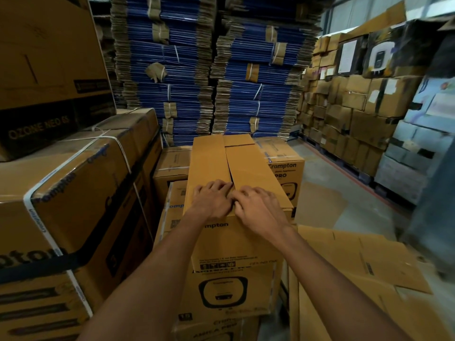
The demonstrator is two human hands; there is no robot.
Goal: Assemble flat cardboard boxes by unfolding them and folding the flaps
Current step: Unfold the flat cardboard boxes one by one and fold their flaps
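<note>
- Flattened cardboard blanks (369, 262): lying right of the long cardboard box (211, 163).
- Left hand (213, 199), right hand (257, 209): palms down on the box's near end. Fingers are bent, tips at the seam; pressing or hooking the flap edges, cannot tell.
- Long cardboard box: top flaps meeting, resting on a printed Crompton carton (229, 291).
- Strapped carton (73, 193): left of the box.
- Bundled blue flat cartons (172, 70): stacked behind the box.

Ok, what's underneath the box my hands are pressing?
The box rests on a printed Crompton carton, itself on a lower carton. Their contact is hidden by the box itself.
</note>
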